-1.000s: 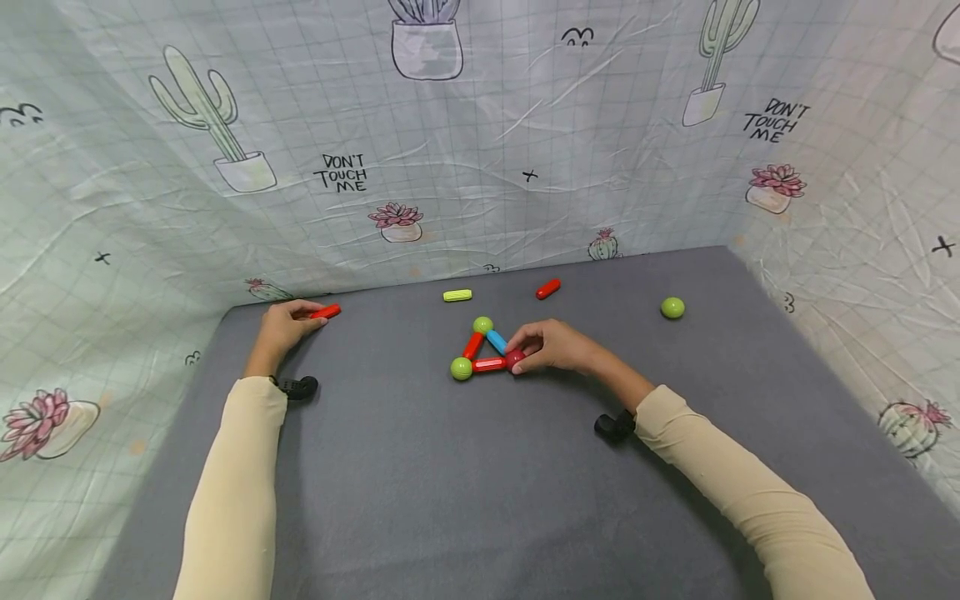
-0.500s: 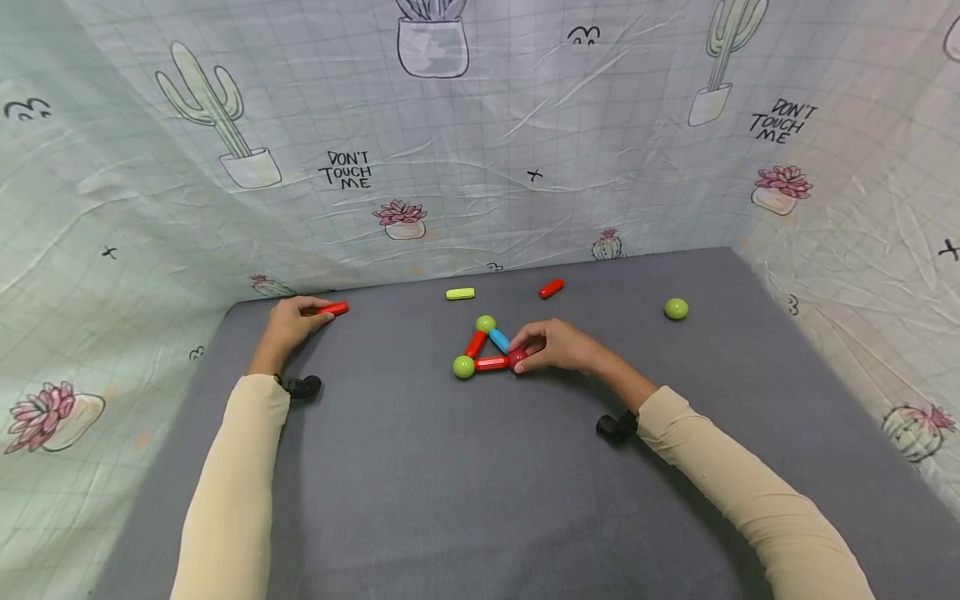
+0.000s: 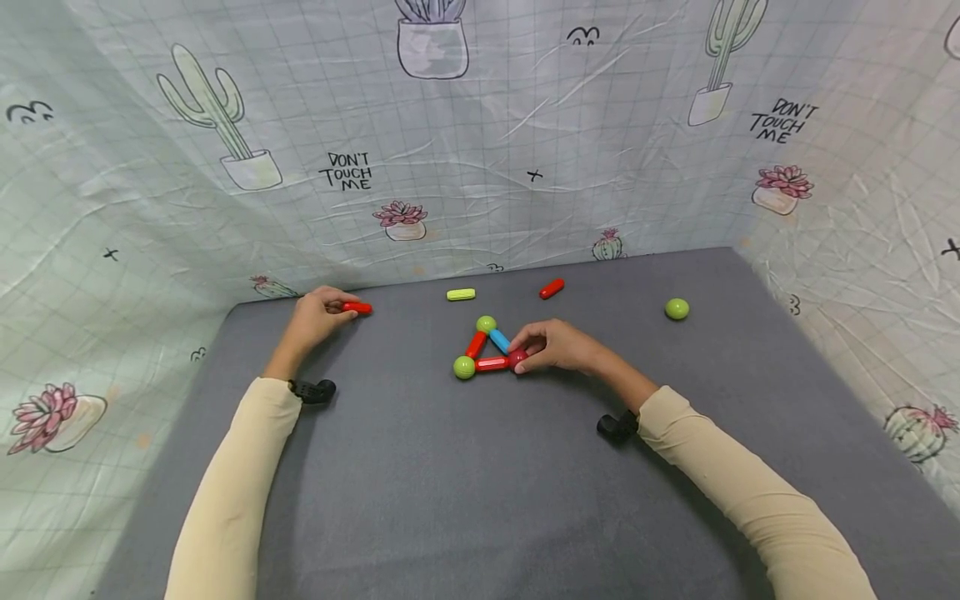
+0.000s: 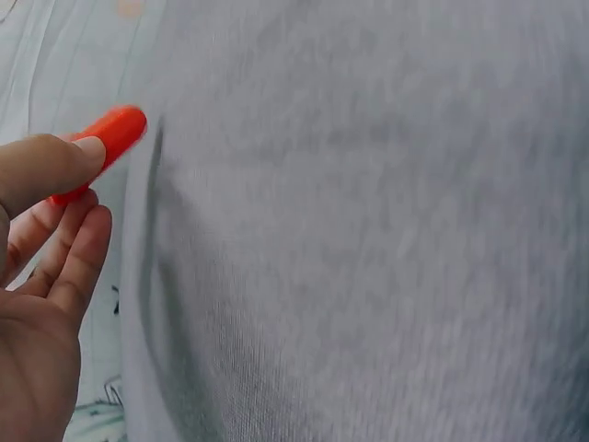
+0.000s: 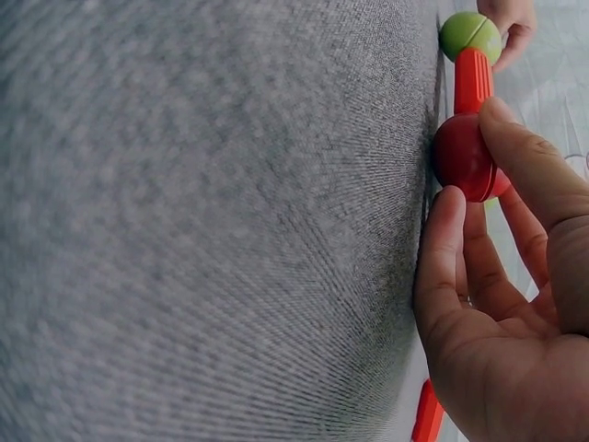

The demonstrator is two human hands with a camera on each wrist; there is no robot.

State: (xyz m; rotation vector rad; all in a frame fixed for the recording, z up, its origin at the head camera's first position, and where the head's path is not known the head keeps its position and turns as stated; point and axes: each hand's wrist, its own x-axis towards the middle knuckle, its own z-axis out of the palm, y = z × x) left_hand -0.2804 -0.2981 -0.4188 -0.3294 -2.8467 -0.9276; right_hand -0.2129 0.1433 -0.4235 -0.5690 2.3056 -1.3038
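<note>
My left hand (image 3: 318, 318) pinches a red rod (image 4: 120, 133) between thumb and fingers near the table's back left. With thumb and fingertips my right hand (image 3: 558, 346) holds a dark red ball (image 5: 463, 157), one corner of a triangle of rods and balls lying mid-table. A green ball (image 3: 464, 367) forms the left corner and another green ball (image 3: 486, 324) the top one. Red rods make the bottom side (image 3: 492, 364) and left side (image 3: 476, 344); a blue rod (image 3: 499, 341) makes the right side, its lower end close to my right fingertips.
Behind the triangle lie a yellow-green rod (image 3: 461, 294) and a loose red rod (image 3: 552, 288). A loose green ball (image 3: 677, 309) sits at the back right. A cactus-print cloth (image 3: 480, 150) hangs along the back and sides of the grey table (image 3: 450, 483).
My left hand has moved to the right along the back edge with the red rod in its fingers. The right hand stays on the dark red ball, and the triangle keeps its place.
</note>
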